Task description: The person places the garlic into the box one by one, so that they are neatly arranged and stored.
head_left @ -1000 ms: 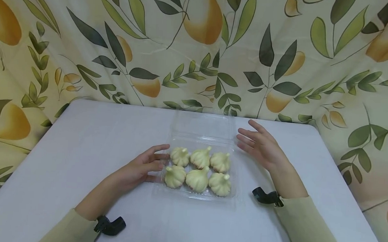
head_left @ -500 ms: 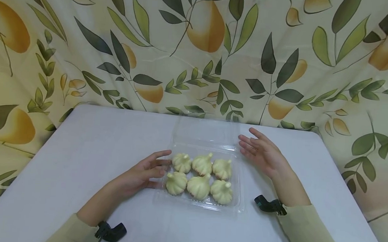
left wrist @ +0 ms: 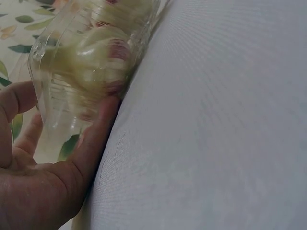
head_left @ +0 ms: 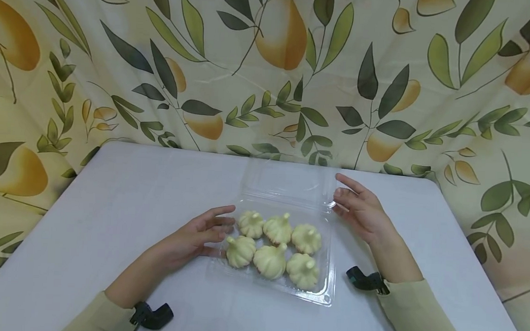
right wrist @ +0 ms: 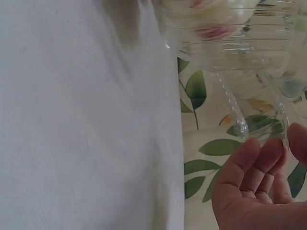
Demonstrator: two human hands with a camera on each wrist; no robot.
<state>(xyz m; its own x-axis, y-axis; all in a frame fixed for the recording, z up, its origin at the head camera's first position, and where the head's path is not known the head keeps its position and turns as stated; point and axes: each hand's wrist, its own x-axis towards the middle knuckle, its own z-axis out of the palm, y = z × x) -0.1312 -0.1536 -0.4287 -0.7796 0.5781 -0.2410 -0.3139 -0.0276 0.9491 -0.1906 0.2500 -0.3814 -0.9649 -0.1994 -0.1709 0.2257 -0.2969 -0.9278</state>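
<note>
A clear plastic clamshell box [head_left: 329, 282] stands at the middle of the table, its lid [head_left: 286, 181] folded back toward the far edge. Several pale garlic bulbs [head_left: 269, 261] sit in two rows in its base, stems up. Along the box's left side rests my left hand [head_left: 200, 232], fingers extended and spread; the left wrist view has its fingertips [left wrist: 108, 108] right at the box wall. On the other side my right hand [head_left: 362, 211] pinches the lid's edge near the hinge, with the edge between thumb [right wrist: 298, 141] and fingers in the right wrist view.
The box stands on a white-covered table [head_left: 148, 190]. Directly behind the table's far edge hangs a fruit-and-leaf patterned cloth [head_left: 268, 86]. Each wrist wears a black camera mount, the left one [head_left: 152, 316] and the right one [head_left: 366, 279].
My right hand has come in to the lid's edge, its fingers curling. The box has turned slightly clockwise, its right front corner swinging nearer. My left hand has stayed beside it.
</note>
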